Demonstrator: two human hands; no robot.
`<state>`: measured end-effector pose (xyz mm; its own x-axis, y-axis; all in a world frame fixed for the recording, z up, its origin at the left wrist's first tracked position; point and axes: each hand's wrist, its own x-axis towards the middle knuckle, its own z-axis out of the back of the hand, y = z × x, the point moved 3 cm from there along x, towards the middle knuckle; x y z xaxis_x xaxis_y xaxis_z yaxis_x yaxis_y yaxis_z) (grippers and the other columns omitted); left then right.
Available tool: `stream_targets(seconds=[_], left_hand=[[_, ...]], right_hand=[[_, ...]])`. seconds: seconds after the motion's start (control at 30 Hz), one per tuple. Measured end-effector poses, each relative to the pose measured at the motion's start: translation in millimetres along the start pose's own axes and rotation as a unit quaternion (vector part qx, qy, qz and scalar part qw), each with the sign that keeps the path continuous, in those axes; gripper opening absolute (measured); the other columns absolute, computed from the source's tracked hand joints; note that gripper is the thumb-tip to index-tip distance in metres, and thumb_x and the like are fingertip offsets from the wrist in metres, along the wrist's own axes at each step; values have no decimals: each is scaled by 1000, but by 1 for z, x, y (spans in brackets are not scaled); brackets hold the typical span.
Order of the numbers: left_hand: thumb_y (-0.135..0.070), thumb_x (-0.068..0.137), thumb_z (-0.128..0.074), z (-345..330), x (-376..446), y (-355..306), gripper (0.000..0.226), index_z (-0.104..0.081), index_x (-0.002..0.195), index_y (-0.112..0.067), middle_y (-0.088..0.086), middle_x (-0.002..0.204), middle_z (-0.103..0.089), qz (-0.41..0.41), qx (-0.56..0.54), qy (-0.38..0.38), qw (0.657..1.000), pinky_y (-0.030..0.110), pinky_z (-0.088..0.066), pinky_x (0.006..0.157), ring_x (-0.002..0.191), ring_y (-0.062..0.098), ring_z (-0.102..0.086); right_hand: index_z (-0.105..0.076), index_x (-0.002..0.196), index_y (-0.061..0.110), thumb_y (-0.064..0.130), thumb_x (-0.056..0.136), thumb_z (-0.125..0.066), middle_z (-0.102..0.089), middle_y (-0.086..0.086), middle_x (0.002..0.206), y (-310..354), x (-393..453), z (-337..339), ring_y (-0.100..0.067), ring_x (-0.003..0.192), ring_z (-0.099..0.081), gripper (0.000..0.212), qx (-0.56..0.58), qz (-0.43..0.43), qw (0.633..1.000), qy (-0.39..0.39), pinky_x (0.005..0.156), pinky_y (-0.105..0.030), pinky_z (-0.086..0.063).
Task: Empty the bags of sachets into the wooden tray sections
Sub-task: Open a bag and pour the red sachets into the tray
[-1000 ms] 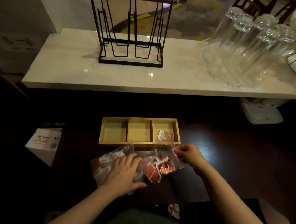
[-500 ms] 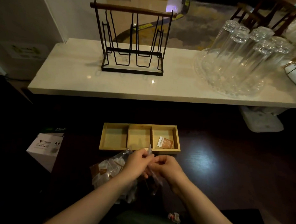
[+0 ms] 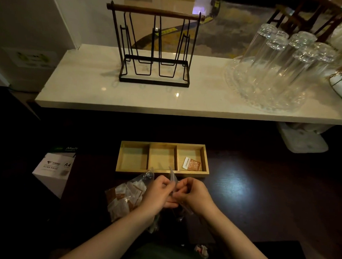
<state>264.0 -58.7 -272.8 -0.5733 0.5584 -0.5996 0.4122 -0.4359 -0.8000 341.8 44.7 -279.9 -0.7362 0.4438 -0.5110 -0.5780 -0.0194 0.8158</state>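
Here, both hands, left (image 3: 160,191) and right (image 3: 193,192), pinch the mouth of a clear bag (image 3: 173,179) just before the wooden tray (image 3: 205,159), apparently to open it. A second bag (image 3: 126,196) lies on the counter (image 3: 246,194) left; one sachet (image 3: 191,164) sits in the right section.

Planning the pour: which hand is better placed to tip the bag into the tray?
Probably right: the right hand grips the clear bag nearer the tray; the left hand sits beside the other bag.
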Motion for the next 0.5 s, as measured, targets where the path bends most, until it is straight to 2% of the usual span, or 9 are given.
stream_targets(seconds=[0.17,0.23,0.33,0.43,0.5], left_hand=[[-17,95,-48,0,-1,11,12,-53,88,-8,9,85,-64,-35,1,11,999,27,-58,62,73,19,-69],[-14,95,-48,1,1,12,13,-54,83,-10,8,85,-63,-36,-1,15,999,26,-57,62,76,19,-68],[-12,93,-50,1,3,10,14,-55,80,-10,7,88,-62,-37,-2,11,999,21,-55,61,80,17,-66],[-10,92,-51,-1,3,9,13,-54,80,-8,11,100,-59,-60,61,-18,996,21,-56,63,83,18,-66],[-5,90,-51,-4,2,8,20,-47,71,-10,11,102,-52,-85,104,-42,990,27,-58,66,86,21,-64]], right_hand=[[-66,93,7,8,82,-70,-67,-2,78,-3,0,-2,-11,71,-67,12,69,-24,997,23,63,-20,-53],[-68,97,6,9,85,-67,-71,-8,83,-5,-3,-2,-16,76,-70,13,112,-40,992,31,66,-23,-54],[-72,93,6,13,88,-62,-74,-12,91,-7,-5,0,-22,85,-71,13,163,-54,984,41,74,-30,-55],[-72,88,6,13,89,-61,-74,-13,88,-8,-5,0,-22,78,-70,13,154,-57,986,14,69,-33,-55],[-70,85,9,12,88,-62,-72,-10,83,-10,-4,-1,-21,73,-69,10,99,-48,993,-36,64,-33,-58]])
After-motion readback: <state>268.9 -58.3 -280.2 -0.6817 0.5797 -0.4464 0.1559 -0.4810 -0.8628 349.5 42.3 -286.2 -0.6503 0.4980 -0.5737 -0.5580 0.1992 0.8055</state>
